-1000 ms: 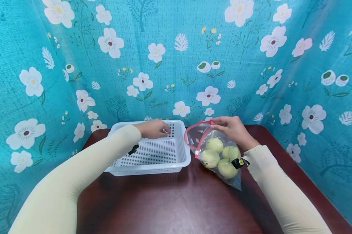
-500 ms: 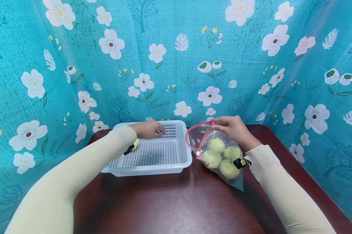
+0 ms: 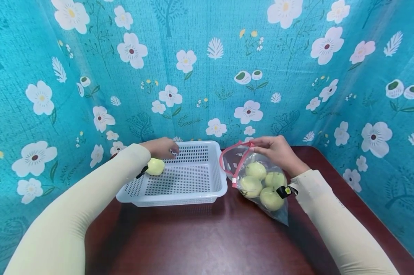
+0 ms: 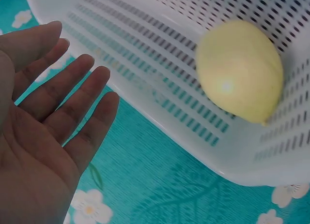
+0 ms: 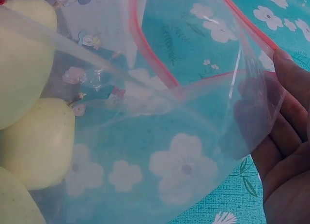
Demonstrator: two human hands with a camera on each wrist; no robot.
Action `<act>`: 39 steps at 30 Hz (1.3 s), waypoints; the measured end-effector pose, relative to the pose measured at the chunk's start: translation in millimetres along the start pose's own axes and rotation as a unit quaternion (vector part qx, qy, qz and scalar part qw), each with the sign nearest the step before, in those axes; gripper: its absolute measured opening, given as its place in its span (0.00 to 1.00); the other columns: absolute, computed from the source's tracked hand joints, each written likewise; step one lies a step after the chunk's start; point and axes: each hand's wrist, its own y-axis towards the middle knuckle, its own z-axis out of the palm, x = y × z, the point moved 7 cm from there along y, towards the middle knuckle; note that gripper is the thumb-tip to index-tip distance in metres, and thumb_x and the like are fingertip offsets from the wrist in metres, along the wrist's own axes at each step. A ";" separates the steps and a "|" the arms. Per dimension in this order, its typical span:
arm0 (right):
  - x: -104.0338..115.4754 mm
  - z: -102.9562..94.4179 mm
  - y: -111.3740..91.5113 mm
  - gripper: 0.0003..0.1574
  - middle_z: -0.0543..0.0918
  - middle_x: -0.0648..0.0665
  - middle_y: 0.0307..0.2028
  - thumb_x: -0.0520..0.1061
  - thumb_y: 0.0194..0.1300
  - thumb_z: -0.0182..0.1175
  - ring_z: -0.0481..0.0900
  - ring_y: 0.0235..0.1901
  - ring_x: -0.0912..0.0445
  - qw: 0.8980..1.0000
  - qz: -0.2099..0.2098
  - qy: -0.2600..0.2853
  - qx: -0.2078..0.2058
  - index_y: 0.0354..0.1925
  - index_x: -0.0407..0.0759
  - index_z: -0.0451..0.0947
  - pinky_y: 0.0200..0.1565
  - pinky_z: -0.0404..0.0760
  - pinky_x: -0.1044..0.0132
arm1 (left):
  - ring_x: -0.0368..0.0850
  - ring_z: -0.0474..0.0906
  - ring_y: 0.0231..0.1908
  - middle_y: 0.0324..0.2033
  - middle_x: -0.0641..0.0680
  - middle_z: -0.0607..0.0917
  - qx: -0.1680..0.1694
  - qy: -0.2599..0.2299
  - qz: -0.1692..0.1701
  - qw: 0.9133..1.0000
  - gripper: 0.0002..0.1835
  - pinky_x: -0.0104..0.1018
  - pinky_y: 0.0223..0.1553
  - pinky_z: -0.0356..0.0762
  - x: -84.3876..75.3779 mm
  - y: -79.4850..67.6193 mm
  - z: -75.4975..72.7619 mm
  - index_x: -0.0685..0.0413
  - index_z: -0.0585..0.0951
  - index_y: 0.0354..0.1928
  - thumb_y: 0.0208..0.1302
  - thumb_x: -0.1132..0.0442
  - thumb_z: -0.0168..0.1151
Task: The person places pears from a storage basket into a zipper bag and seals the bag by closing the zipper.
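Note:
A white perforated plastic basket [image 3: 179, 197] stands on the table. In its back left part lies one round, pale yellow-green fruit [image 3: 156, 167], like an apple or pear. Over the back rim hovers my left hand [image 3: 161, 148], holding nothing; the left wrist view shows its fingers [image 4: 92, 132] spread loosely, apart from the fruit. To the right is a clear zip bag [image 3: 279, 214] with a red-pink slider edge, its mouth agape. Several similar fruits [image 3: 270, 198] fill it. My right hand [image 3: 277, 152] pinches the bag's top corner between thumb and fingers.
A dark red-brown table [image 3: 207, 240] carries the basket and the bag. Behind and at both sides hangs a turquoise flowered curtain [image 3: 200, 110], close to the basket's back rim.
My left hand has drawn left along the basket's back, and the fruit in the basket has come into view from behind the wrist. The right hand still pinches the bag.

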 end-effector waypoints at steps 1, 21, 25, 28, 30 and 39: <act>0.1 0.2 0.4 0.20 0.86 0.41 0.42 0.48 0.63 0.66 0.84 0.43 0.50 1.000 0.001 0.002 -0.001 0.51 0.40 0.83 0.40 0.83 0.54 | 0.49 0.76 0.56 0.53 0.54 0.82 0.000 0.001 -0.006 1.000 0.16 0.46 0.55 0.73 4.2 -0.9 -0.2 0.54 0.82 0.56 0.68 0.60 0.61; 0.2 3.3 1.2 0.19 0.86 0.44 0.42 0.50 0.63 0.66 0.84 0.42 0.52 1.000 -0.001 -0.001 0.005 0.49 0.43 0.84 0.39 0.83 0.54 | 0.55 0.74 0.58 0.56 0.58 0.80 0.004 -0.019 -0.073 0.997 0.20 0.50 0.55 0.74 55.4 -13.1 13.5 0.56 0.81 0.57 0.63 0.64 0.66; -0.8 4.6 1.4 0.20 0.86 0.44 0.42 0.51 0.63 0.66 0.84 0.41 0.52 1.000 -0.002 0.004 0.008 0.50 0.43 0.84 0.39 0.83 0.56 | 0.57 0.73 0.58 0.56 0.59 0.80 0.001 -0.021 -0.088 0.996 0.22 0.51 0.53 0.75 63.0 -16.8 14.9 0.57 0.81 0.56 0.59 0.71 0.68; -0.8 4.3 0.7 0.19 0.86 0.44 0.43 0.51 0.63 0.66 0.85 0.41 0.53 1.000 -0.005 0.007 0.007 0.50 0.44 0.84 0.38 0.83 0.57 | 0.58 0.72 0.59 0.57 0.59 0.79 0.006 -0.009 -0.094 0.996 0.23 0.50 0.51 0.77 68.0 -18.5 17.2 0.57 0.81 0.56 0.56 0.74 0.67; -0.3 3.6 0.3 0.19 0.86 0.44 0.43 0.51 0.63 0.66 0.85 0.41 0.53 1.000 -0.009 0.008 0.006 0.50 0.44 0.85 0.38 0.83 0.59 | 0.59 0.72 0.59 0.57 0.59 0.79 0.009 0.001 -0.098 0.995 0.24 0.49 0.49 0.78 71.3 -19.4 19.5 0.57 0.82 0.56 0.55 0.76 0.67; 2.3 2.0 -0.8 0.19 0.87 0.45 0.42 0.51 0.63 0.67 0.84 0.41 0.54 1.000 -0.014 0.005 0.001 0.49 0.45 0.85 0.37 0.83 0.59 | 0.59 0.73 0.58 0.58 0.60 0.77 0.013 -0.003 -0.146 0.989 0.27 0.51 0.50 0.76 85.1 -20.3 32.7 0.56 0.81 0.56 0.52 0.70 0.74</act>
